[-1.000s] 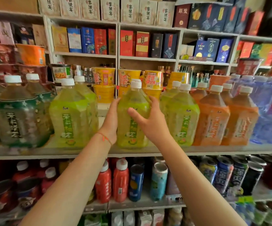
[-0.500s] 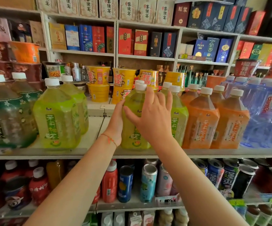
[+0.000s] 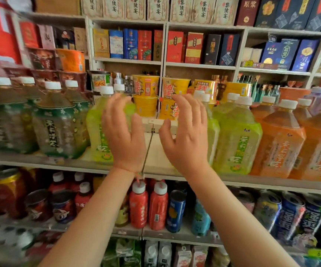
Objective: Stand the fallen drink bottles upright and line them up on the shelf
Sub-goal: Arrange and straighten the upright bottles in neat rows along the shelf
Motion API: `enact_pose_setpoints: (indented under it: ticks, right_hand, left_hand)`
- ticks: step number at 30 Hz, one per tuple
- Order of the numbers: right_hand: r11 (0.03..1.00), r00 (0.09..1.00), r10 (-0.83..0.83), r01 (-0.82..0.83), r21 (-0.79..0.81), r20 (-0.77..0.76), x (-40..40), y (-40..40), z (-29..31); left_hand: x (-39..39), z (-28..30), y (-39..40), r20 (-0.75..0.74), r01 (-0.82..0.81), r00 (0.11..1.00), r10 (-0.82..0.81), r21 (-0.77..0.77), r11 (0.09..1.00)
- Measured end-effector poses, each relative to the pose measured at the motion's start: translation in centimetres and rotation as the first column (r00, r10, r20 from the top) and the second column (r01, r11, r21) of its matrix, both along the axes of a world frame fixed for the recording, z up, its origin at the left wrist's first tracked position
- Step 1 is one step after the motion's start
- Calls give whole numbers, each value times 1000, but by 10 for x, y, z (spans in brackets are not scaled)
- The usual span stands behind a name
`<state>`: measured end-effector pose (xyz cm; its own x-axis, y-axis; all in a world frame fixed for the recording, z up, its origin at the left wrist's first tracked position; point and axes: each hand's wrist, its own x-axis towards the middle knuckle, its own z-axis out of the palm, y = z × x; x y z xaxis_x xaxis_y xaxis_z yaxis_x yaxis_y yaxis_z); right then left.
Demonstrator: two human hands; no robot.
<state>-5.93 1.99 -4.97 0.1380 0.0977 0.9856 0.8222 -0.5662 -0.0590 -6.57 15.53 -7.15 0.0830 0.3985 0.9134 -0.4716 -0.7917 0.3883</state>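
Half a second ago both hands were clasped round a yellow-green bottle; now they have let go, and the left hand (image 3: 124,135) and right hand (image 3: 184,135) hover with fingers spread and straight, holding nothing, in front of a bare gap on the shelf (image 3: 155,157). The released bottle seems to be the one just right of the right hand, partly hidden behind it, standing upright beside its neighbour, the yellow-green bottle (image 3: 238,135); another green bottle (image 3: 98,130) stands left of the gap. No bottle in view lies on its side, so the row looks largely done, though the gap may call for closing up. The bottles are clear, squarish plastic with sloped shoulders, white ribbed caps and glossy wrap labels. Further out stand dark tea bottles (image 3: 57,124) at left and orange bottles (image 3: 279,139) at right. Behind sit yellow noodle cups (image 3: 146,87); below, red bottles (image 3: 138,205) and cans.
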Motion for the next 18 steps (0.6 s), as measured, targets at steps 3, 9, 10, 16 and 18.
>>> enact_pose_setpoints:
  ticks: [3,9,10,16,18]
  right_hand:
    - [988,957,124,-142,-53,-261,-7,39,-4]
    - [949,731,249,-314,11,-635,2,108,-6]
    - [944,721,277,-326,42,-636,4,116,-5]
    - [946,744,288,-318,60,-602,15,138,9]
    - [953,790,263,-303,21,-554,15,135,12]
  left_hand:
    - [-11,5,47,-156,119,972,-176,-319,940]
    - [0,12,119,-112,429,516,-849,-825,369]
    - [3,11,125,-106,452,438,-893,-832,321]
    - [24,8,136,28,561,196,-980,-823,89]
    - [30,7,130,27,577,164,-986,-814,74]
